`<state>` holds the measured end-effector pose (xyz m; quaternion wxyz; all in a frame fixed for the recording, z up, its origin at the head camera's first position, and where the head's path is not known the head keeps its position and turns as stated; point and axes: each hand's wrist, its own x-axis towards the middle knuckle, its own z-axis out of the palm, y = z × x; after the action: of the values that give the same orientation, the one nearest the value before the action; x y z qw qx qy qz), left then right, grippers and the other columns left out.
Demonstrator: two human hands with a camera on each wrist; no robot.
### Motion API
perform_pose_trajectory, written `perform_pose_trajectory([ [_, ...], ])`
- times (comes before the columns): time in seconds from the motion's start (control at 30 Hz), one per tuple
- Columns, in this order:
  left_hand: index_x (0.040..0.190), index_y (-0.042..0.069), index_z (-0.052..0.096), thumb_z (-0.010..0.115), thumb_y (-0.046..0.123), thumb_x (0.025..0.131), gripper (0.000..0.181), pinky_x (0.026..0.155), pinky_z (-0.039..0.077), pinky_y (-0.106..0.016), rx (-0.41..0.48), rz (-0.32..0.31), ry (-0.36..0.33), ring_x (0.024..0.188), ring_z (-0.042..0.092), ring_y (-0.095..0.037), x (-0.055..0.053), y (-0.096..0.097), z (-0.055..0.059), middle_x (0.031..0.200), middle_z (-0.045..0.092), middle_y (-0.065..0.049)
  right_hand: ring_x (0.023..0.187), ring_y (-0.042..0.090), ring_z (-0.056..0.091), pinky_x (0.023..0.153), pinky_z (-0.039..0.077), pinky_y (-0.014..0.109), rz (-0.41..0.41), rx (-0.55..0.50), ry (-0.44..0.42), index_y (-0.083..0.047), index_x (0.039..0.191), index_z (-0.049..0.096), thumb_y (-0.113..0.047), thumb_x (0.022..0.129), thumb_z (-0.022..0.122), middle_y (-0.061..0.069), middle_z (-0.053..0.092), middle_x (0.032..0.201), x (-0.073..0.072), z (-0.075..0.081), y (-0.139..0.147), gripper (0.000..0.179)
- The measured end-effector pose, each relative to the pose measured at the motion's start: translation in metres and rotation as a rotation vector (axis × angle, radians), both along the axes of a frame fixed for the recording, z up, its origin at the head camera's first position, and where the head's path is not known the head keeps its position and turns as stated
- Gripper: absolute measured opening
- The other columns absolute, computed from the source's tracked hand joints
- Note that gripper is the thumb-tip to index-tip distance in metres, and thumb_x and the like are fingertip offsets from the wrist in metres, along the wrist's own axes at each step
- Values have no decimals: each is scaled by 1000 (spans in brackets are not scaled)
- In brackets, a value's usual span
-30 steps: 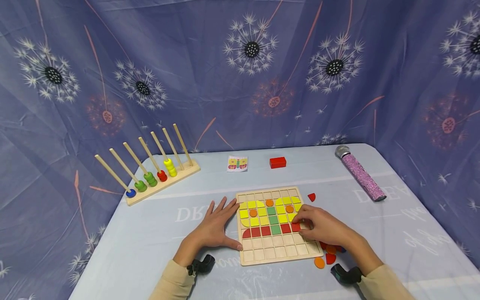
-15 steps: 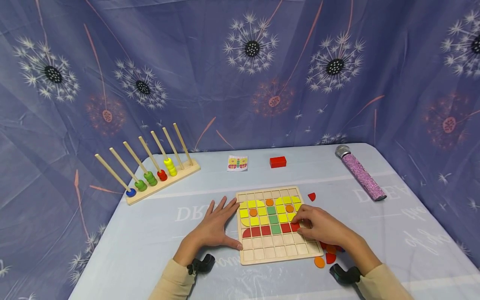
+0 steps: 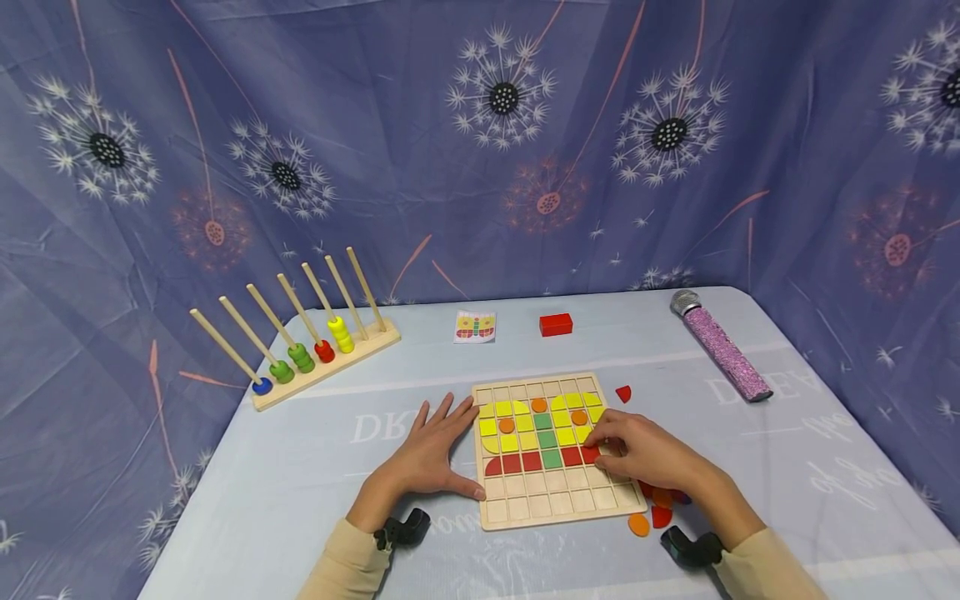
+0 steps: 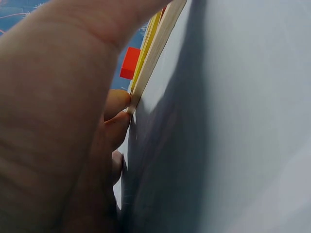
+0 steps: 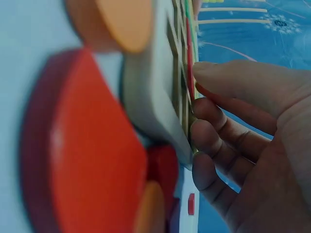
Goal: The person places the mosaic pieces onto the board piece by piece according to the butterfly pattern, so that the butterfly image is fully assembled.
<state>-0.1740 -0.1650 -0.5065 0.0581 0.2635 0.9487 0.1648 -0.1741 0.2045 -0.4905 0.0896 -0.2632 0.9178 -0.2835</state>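
In the head view, a wooden grid board (image 3: 517,508) holds yellow, green, orange and red tiles in a butterfly-like pattern. My left hand (image 3: 423,458) lies flat beside it with fingers spread, fingertips and thumb right at the board's left edge. In the left wrist view, fingers meet the board's side (image 4: 158,48). My right hand (image 3: 645,450) reaches over the board's right side, thumb and index finger pinching a red tile (image 3: 590,455) at the right end of the red row. The right wrist view shows the thumb (image 5: 206,73) at the red row, the other fingers curled close by.
Loose red and orange pieces (image 3: 639,525) lie by the board's lower right corner, and a red quarter piece (image 3: 624,393) at its upper right. Behind are a butterfly card (image 3: 475,327), a red block (image 3: 556,325), a bead-peg stand (image 3: 330,367) and a glittery pink microphone (image 3: 723,350).
The right hand's fingertips have shifted very slightly left with the red tile, which now sits closer to the neighbouring red one. The left hand and the board have stayed put.
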Motion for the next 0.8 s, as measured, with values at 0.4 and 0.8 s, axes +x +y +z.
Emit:
perform_pose_trajectory([
  [0.4,155,21,23,64,86,55,126,113,-2,-54,1,3,1,146,2,-24,0,0,-1,159,14,6,76,15,53,65,50,26,-143,-81,62,-12,106,71,-15,84,75,-8,59,83,-23,7,43,22],
  [0.8,155,21,23,65,85,55,126,113,-3,-54,19,-7,8,146,2,-25,-1,-1,-2,159,15,5,75,20,50,63,43,33,-353,2,-8,0,106,64,-36,82,77,3,54,81,-57,0,56,46],
])
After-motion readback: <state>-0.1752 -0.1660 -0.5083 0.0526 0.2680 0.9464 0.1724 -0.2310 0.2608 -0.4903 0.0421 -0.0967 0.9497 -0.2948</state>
